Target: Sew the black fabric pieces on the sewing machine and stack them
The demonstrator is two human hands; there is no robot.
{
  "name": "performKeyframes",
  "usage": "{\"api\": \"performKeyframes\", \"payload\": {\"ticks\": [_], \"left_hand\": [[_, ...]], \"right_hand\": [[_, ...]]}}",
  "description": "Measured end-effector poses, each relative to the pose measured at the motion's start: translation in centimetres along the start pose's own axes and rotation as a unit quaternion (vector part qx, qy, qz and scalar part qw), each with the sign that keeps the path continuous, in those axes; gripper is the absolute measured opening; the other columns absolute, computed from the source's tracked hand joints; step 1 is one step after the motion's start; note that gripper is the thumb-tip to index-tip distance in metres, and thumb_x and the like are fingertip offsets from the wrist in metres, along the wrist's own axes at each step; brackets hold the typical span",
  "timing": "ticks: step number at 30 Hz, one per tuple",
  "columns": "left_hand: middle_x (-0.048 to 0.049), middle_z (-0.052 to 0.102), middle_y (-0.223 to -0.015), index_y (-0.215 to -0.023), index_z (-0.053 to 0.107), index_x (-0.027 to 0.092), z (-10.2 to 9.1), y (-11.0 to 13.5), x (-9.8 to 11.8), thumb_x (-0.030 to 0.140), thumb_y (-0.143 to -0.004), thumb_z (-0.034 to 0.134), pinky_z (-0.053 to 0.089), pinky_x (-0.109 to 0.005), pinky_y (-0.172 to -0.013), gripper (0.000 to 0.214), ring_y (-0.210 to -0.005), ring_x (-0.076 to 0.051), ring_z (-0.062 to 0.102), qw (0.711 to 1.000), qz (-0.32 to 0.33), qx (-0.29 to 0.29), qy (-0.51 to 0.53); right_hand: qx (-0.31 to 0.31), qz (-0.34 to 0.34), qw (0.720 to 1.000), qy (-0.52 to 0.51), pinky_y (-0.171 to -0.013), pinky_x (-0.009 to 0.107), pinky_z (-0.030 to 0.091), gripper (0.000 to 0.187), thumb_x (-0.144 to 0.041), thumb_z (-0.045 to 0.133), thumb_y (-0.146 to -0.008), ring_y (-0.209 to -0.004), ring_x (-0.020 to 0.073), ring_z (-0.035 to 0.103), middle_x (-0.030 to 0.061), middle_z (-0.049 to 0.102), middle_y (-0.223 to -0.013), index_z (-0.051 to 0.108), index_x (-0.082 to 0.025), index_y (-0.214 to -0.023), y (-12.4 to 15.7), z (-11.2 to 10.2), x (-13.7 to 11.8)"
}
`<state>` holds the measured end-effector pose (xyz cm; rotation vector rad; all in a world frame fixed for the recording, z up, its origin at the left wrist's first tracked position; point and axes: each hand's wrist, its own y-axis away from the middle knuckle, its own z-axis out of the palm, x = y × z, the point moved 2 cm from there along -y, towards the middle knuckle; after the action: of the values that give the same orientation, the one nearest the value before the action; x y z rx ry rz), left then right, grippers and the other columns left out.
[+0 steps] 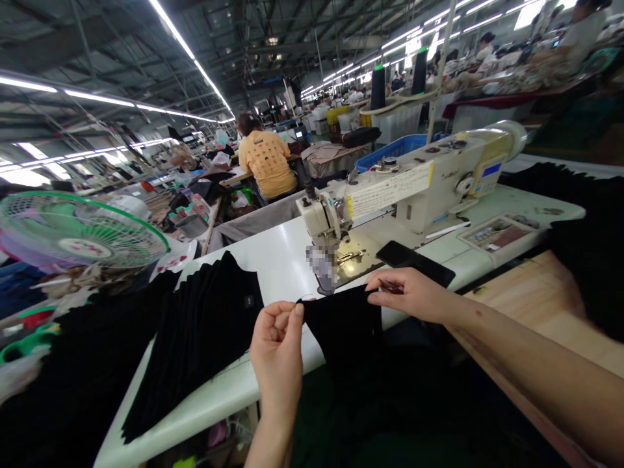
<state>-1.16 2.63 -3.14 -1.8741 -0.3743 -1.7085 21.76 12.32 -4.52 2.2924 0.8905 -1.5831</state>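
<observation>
My left hand [279, 348] pinches the upper left corner of a black fabric piece [341, 325] between thumb and fingers. At the other end of that edge, my right hand [414, 294] grips the upper right corner. A small dark metal tool [391, 286] also sits in the right hand's fingers; its kind is hard to make out. Stretched between both hands, the edge runs nearly straight, and the cloth hangs toward my lap. Just beyond it stands a sewing machine [419, 185], its needle area partly blurred out. Beside the right hand lies a black phone [415, 262] on the pale table [283, 237].
A stack of black garments [209, 318] lies left on the table, with more black cloth [73, 364] beyond its edge. A green-rimmed fan [82, 231] stands at far left. An inset tray [500, 235] holds small items. A person in a yellow shirt [268, 162] sits ahead.
</observation>
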Motion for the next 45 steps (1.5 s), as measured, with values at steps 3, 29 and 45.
{"api": "performKeyframes", "payload": {"ticks": [3,29,45], "left_hand": [[0.0038,0.065,-0.066,-0.088,0.060,0.018,-0.4,0.6,-0.1,0.031,-0.075,0.078,0.047,-0.015,-0.059,0.026,-0.060,-0.008,0.059,0.998,0.033,0.054,0.014],[-0.0017,0.069,-0.076,-0.075,0.064,0.018,5.3,-8.9,-1.1,0.023,-0.087,0.058,0.043,-0.026,-0.067,0.014,-0.073,-0.017,0.062,0.828,0.102,-0.316,-0.451],[-0.0085,0.076,-0.088,-0.081,0.073,0.019,10.2,-14.1,-7.9,0.023,-0.081,0.058,0.047,-0.027,-0.071,0.015,-0.083,-0.022,0.069,0.806,0.019,-0.268,-0.527]], "right_hand": [[0.013,0.001,0.999,-0.035,-0.061,0.026,0.039,0.024,-0.040,0.065,-0.087,-0.066,0.0136,0.051,-0.0003,0.064,-0.077,0.074,-0.020,-0.096,0.1,0.4,-0.6],[0.018,0.034,0.997,0.069,-0.067,0.028,0.049,0.048,-0.021,0.064,-0.085,-0.070,0.0177,0.064,-0.0018,0.067,-0.075,0.053,-0.018,-0.132,-3.7,4.5,3.1],[-0.023,-0.126,0.912,0.390,-0.082,0.039,0.061,0.030,-0.014,0.051,-0.096,-0.100,0.0241,0.070,0.0067,0.063,-0.133,0.065,-0.017,-0.122,-4.9,5.3,5.9]]}}
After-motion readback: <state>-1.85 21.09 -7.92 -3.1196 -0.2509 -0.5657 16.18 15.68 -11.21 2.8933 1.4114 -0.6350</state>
